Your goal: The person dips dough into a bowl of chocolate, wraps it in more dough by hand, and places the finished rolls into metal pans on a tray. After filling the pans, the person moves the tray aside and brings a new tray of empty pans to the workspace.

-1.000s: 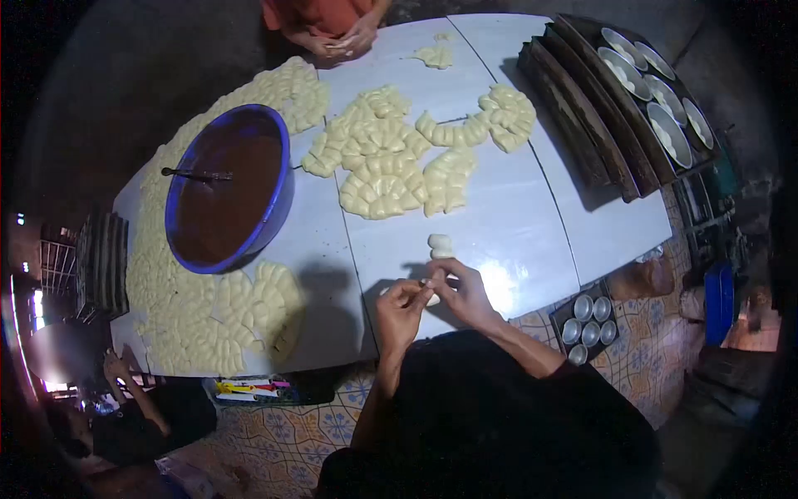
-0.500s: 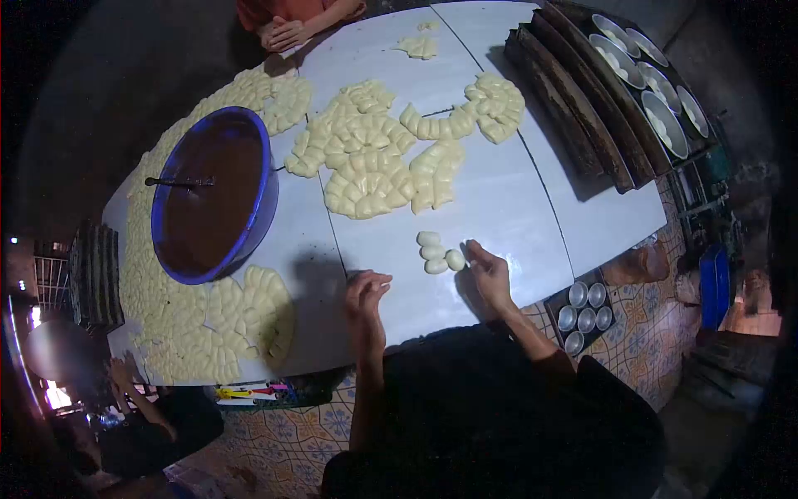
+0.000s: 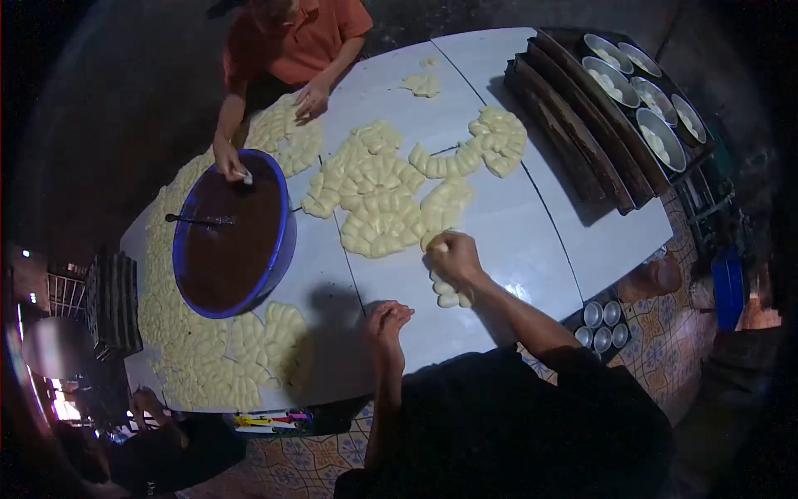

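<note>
My right hand (image 3: 455, 259) is closed, fingertips pinching pale dough at the near end of a dough patch (image 3: 447, 202). Just below it, several small smooth dough pieces (image 3: 447, 296) lie together, partly covered by the hand. My left hand (image 3: 387, 324) is held near the table's front edge, loosely curled, fingers apart and nothing seen in it. Larger sheets of joined dough pieces (image 3: 381, 223) spread across the middle of the white table (image 3: 515, 241).
A blue basin (image 3: 287, 241) of brown contents, with a dark handle in it, stands on dough at left. Across the table, a person in an orange shirt (image 3: 303, 41) reaches in. Dark stacked trays (image 3: 573, 125) and metal tins (image 3: 661, 137) are at right; more tins (image 3: 603, 324) sit below.
My right hand has moved forward from beside the small dough pieces to the dough patch and closed on it. The person opposite has leaned in, one hand now at the basin. The view has shifted.
</note>
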`<state>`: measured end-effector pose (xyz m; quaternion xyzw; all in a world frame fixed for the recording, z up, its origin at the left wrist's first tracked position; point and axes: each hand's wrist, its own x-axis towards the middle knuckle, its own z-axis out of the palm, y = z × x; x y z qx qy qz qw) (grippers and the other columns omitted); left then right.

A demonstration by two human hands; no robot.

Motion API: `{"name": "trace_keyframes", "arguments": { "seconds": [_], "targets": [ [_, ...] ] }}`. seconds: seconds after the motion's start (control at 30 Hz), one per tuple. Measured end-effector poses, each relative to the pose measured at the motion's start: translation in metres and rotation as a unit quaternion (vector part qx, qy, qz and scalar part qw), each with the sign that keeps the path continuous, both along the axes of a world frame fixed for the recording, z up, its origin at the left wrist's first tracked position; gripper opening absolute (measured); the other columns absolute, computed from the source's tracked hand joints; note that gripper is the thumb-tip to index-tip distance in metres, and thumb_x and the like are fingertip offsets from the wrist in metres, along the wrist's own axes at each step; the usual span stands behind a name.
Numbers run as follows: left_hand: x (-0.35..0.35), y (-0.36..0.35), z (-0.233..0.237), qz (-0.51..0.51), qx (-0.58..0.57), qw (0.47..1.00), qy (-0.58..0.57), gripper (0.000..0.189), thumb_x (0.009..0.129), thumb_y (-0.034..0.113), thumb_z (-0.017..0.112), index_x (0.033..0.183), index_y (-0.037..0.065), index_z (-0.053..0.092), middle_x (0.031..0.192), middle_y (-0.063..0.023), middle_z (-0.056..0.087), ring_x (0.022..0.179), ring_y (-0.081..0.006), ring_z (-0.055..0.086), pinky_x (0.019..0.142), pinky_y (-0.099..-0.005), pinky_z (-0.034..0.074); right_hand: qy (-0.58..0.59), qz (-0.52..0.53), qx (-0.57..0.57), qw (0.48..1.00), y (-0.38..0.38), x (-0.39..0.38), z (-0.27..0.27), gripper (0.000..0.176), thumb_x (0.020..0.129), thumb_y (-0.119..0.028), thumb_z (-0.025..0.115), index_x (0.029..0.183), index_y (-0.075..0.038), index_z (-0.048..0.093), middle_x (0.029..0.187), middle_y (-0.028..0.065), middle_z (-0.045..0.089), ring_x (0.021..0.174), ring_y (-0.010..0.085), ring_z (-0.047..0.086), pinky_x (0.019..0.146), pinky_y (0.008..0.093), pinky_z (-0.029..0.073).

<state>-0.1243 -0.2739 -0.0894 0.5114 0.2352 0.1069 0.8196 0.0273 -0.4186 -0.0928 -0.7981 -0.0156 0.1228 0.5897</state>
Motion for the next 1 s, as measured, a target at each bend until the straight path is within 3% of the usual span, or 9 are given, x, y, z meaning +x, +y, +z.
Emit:
{"name": "trace_keyframes", "arguments": {
  "seconds": [0.17, 0.23, 0.3, 0.4, 0.47, 0.67, 0.8, 0.9, 1.0],
  "targets": [
    [-0.018, 0.008, -0.001, -0.024, -0.155, 0.987, -0.021, 0.039, 0.096, 0.024, 0.048, 0.122, -0.005, 0.050, 0.110, -0.0164, 0.060, 0.102, -0.0237, 0.060, 0.091, -0.0348, 0.046, -0.107, 0.218, 0.089, 0.966, -0.013, -0.077, 0.071, 0.016, 0.074, -0.010, 0.074, 0.086, -0.006, 0.065, 0.089, 0.0083, 0.055, 0.089, 0.0182, 0.057, 0.071, 0.0311, 0.047],
    [-0.024, -0.005, 0.007, -0.087, 0.039, 0.995, 0.000, 0.055, 0.097, 0.039, 0.045, 0.132, -0.004, 0.044, 0.131, -0.0159, 0.048, 0.122, -0.0243, 0.046, 0.105, -0.0401, 0.033, -0.067, 0.247, 0.146, 0.956, -0.013, -0.088, 0.077, 0.016, 0.074, -0.006, 0.074, 0.086, -0.006, 0.064, 0.097, 0.0057, 0.046, 0.093, 0.0160, 0.051, 0.074, 0.0279, 0.045],
    [-0.020, -0.015, 0.020, -0.075, -0.174, 0.976, -0.104, 0.054, 0.092, 0.038, 0.057, 0.130, 0.000, 0.048, 0.131, -0.0165, 0.048, 0.121, -0.0260, 0.045, 0.105, -0.0406, 0.031, -0.043, 0.228, 0.202, 0.952, -0.010, -0.089, 0.081, 0.013, 0.077, 0.000, 0.071, 0.085, -0.004, 0.062, 0.104, 0.0055, 0.041, 0.098, 0.0159, 0.048, 0.081, 0.0279, 0.042],
    [-0.016, -0.020, 0.040, -0.063, 0.437, 0.895, -0.065, 0.045, 0.083, 0.023, 0.068, 0.120, 0.003, 0.054, 0.124, -0.0179, 0.050, 0.117, -0.0280, 0.046, 0.101, -0.0419, 0.033, 0.077, 0.215, 0.277, 0.933, -0.008, -0.084, 0.089, 0.011, 0.077, -0.001, 0.071, 0.083, -0.004, 0.062, 0.103, 0.0074, 0.047, 0.097, 0.0161, 0.050, 0.080, 0.0273, 0.041],
    [-0.009, -0.024, 0.052, -0.062, 0.466, 0.880, -0.072, 0.027, 0.078, 0.010, 0.070, 0.101, 0.002, 0.058, 0.098, -0.0169, 0.057, 0.096, -0.0272, 0.056, 0.085, -0.0392, 0.044, -0.023, 0.252, 0.297, 0.921, -0.013, -0.078, 0.086, 0.012, 0.077, -0.004, 0.071, 0.084, -0.002, 0.062, 0.100, 0.0082, 0.052, 0.093, 0.0158, 0.052, 0.078, 0.0263, 0.042],
    [-0.024, -0.001, 0.003, -0.148, 0.246, 0.958, 0.019, 0.004, 0.090, 0.005, 0.057, 0.087, 0.002, 0.057, 0.065, -0.0056, 0.055, 0.058, -0.0155, 0.056, 0.056, -0.0263, 0.045, -0.102, 0.051, 0.426, 0.897, -0.071, -0.046, 0.083, 0.023, 0.079, -0.008, 0.068, 0.099, -0.003, 0.058, 0.102, 0.0110, 0.055, 0.090, 0.0173, 0.055, 0.078, 0.0282, 0.046],
    [-0.033, 0.013, -0.017, 0.003, 0.040, 0.998, 0.048, 0.009, 0.090, 0.007, 0.057, 0.094, 0.001, 0.052, 0.064, -0.0032, 0.050, 0.055, -0.0124, 0.051, 0.051, -0.0271, 0.044, 0.055, -0.102, 0.591, 0.798, -0.131, -0.017, 0.034, 0.021, 0.089, -0.012, 0.058, 0.106, 0.000, 0.057, 0.096, 0.0078, 0.061, 0.090, 0.0176, 0.060, 0.079, 0.0322, 0.053],
    [-0.035, 0.026, -0.014, 0.049, -0.021, 0.998, 0.025, 0.025, 0.086, -0.002, 0.053, 0.110, 0.001, 0.046, 0.086, -0.0122, 0.057, 0.076, -0.0217, 0.061, 0.069, -0.0343, 0.052, 0.022, -0.067, 0.086, 0.994, -0.167, 0.001, -0.023, 0.030, 0.086, -0.013, 0.059, 0.114, -0.003, 0.061, 0.109, 0.0125, 0.062, 0.095, 0.0246, 0.061, 0.077, 0.0372, 0.052],
    [-0.029, 0.028, -0.002, -0.015, -0.099, 0.995, -0.003, 0.048, 0.079, -0.008, 0.051, 0.124, 0.004, 0.040, 0.101, -0.0161, 0.056, 0.091, -0.0252, 0.061, 0.079, -0.0354, 0.051, -0.307, 0.061, -0.311, 0.897, -0.130, -0.038, -0.002, 0.036, 0.084, -0.013, 0.062, 0.119, -0.006, 0.059, 0.130, 0.0191, 0.050, 0.111, 0.0293, 0.055, 0.084, 0.0397, 0.050]
  ]
}}
